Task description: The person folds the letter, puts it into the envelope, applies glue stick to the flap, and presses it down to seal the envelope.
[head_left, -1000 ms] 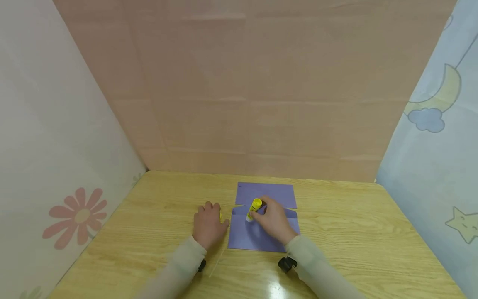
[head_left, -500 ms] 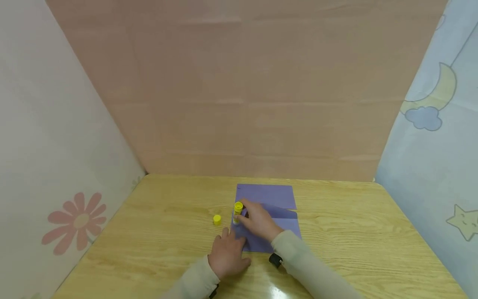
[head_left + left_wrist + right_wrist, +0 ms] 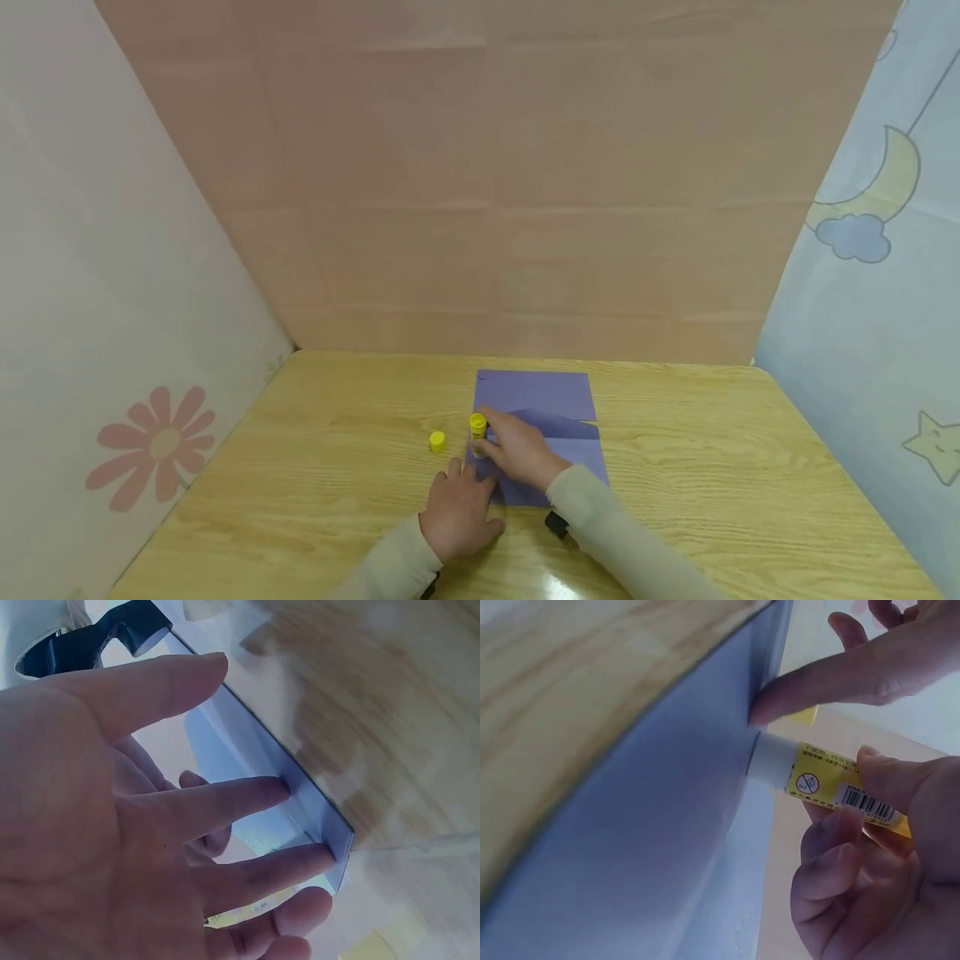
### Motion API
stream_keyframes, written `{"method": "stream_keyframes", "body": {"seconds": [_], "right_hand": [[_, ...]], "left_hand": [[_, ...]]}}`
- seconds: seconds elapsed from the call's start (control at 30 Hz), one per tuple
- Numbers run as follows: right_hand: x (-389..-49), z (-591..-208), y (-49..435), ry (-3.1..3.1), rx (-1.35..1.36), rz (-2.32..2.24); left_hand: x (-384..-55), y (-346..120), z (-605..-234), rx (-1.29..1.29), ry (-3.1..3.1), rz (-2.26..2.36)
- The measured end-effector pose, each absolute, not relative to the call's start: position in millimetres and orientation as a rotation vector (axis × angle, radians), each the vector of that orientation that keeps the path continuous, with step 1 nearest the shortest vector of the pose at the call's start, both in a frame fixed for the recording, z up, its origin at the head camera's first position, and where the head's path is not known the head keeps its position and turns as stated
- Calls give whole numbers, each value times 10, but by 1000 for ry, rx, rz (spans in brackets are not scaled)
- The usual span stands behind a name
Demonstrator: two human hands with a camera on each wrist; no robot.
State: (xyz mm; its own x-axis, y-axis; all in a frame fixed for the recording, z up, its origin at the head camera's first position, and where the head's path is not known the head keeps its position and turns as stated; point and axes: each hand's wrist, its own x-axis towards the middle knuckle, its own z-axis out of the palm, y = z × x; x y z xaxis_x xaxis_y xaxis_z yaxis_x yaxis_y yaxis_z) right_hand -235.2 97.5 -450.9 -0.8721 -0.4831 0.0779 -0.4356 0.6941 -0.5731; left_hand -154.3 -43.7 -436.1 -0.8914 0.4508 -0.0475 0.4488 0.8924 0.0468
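My right hand (image 3: 521, 450) grips a yellow glue stick (image 3: 836, 784) between thumb and fingers. The stick's white end touches the near purple envelope (image 3: 573, 462) by its left edge, as the right wrist view shows. My left hand (image 3: 459, 510) lies with spread, straight fingers, its fingertips pressing the envelope's lower left corner in the left wrist view. A yellow cap (image 3: 437, 442) stands on the table just left of the envelope, beyond the left fingertips. The envelope's flap is at its far side, partly hidden by my right hand.
A second purple sheet or envelope (image 3: 534, 394) lies just behind the first. The wooden table (image 3: 330, 467) meets a tan backdrop (image 3: 487, 250) at the back, with printed panels rising along both sides.
My left hand has left the yellow cap and come down onto the envelope's corner. My right hand has carried the glue stick left to the envelope's left edge, then slightly nearer me.
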Motion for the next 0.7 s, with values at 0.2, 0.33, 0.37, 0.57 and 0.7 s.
{"method": "stream_keyframes", "body": {"seconds": [0.2, 0.33, 0.37, 0.57, 0.7], "right_hand": [[-2329, -4509, 1111, 2818, -754, -913], [-2296, -4488, 1215, 2836, -765, -922], [-2287, -4486, 1239, 2840, -764, -923], [-2250, -4494, 1374, 2887, -718, -897], [-2227, -4496, 1460, 2927, -715, -883]], "left_hand": [[-1567, -418, -4329, 714, 2953, 86], [-1570, -417, -4306, 731, 2974, 70], [-1566, -418, -4305, 735, 2986, 65], [-1558, -425, -4317, 740, 3013, 62], [-1559, -425, -4323, 735, 3005, 41]]}}
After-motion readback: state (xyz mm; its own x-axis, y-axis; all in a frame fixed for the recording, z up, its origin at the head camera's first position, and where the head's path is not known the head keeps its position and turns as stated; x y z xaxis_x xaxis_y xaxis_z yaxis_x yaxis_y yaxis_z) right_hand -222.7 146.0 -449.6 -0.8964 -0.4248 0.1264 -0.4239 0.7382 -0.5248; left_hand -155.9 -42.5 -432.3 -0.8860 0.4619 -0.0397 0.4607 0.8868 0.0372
